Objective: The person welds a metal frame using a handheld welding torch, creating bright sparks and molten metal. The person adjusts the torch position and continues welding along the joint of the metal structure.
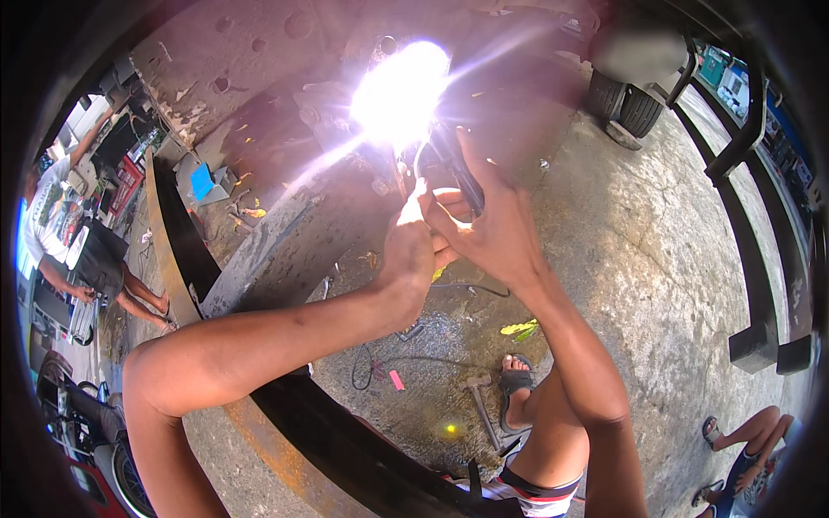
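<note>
A dazzling white welding arc [401,95] burns at the top middle and washes out the metal around it. Just below the glare, my right hand [503,229] is closed round the dark handle of a welding torch [466,177], its index finger stretched along it. My left hand [409,246] meets it from the left, fingers pinched together. From those fingertips a thin pale curved rod [420,160] rises toward the arc; whether it is part of the torch, I cannot tell. A black cable [484,288] shows below my hands.
A long rusty steel beam [281,453] curves under my left arm. On the concrete lie a hammer [484,410] by my sandalled foot [516,393], a pink piece [396,380] and leaves [520,329]. One person [65,220] stands at left; another [747,457] sits lower right. Black steel bars [734,207] stand at right.
</note>
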### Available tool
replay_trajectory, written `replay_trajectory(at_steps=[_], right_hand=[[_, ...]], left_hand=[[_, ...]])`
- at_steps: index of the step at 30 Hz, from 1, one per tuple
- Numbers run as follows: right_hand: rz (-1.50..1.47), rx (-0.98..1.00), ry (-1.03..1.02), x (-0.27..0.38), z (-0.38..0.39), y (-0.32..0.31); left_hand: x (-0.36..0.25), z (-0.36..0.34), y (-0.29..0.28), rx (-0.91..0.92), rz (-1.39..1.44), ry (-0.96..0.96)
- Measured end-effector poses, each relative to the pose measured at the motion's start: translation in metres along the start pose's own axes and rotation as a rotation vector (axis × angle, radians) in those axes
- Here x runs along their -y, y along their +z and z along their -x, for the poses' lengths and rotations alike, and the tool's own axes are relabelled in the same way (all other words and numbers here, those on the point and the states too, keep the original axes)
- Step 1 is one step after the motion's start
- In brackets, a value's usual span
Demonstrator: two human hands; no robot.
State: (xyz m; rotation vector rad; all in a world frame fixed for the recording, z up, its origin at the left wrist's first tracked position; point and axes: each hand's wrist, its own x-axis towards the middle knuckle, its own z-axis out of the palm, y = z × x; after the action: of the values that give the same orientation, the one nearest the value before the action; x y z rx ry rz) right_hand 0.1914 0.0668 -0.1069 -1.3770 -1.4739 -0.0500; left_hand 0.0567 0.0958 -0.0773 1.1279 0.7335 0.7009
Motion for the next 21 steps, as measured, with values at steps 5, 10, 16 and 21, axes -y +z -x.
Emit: replay_trajectory(at_steps=[5,10,16,21], right_hand=[[0.006,-0.085,0.068,-0.002,0.004,-0.002],[-0.02,-0.052,0.055,0.004,0.004,-0.003],[0.04,-0.054,0.01,-0.004,0.004,-0.001],[0.038,-0.032,0.033,-0.002,0.004,-0.002]], left_hand=[[0.004,-0.006,0.0,0.051,0.032,0.03],[0.008,-0.008,-0.004,0.021,0.03,0.002],[0.009,-0.012,-0.004,0.019,0.055,-0.011],[0.009,-0.011,-0.005,0.011,0.028,-0.027]])
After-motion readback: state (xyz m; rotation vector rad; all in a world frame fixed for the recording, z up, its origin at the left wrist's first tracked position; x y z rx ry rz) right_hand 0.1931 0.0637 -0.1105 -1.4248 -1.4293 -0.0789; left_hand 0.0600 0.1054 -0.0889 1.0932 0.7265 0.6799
